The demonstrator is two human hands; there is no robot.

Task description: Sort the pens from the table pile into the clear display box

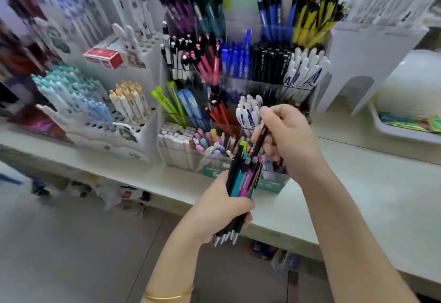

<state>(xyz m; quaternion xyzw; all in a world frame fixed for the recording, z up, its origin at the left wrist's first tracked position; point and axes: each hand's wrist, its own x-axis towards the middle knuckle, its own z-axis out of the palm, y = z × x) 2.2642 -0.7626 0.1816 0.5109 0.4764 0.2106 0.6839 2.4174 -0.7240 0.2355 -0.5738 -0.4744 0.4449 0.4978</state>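
- Gripping a bundle of black, teal and pink pens (241, 184), the left hand (220, 203) is curled tight;
- right hand (285, 135) pinches one slim black pen (260, 141) above the bundle.

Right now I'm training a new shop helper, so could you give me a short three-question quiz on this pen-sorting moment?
1. True or false: the left hand grips a bundle of pens.
2. The single pen pinched by the right hand is: A red, B black, C yellow.
3. Fill in: in the clear display box, the black pens stand between the blue pens and the ____ pens.
Key: 1 true; 2 B; 3 white.
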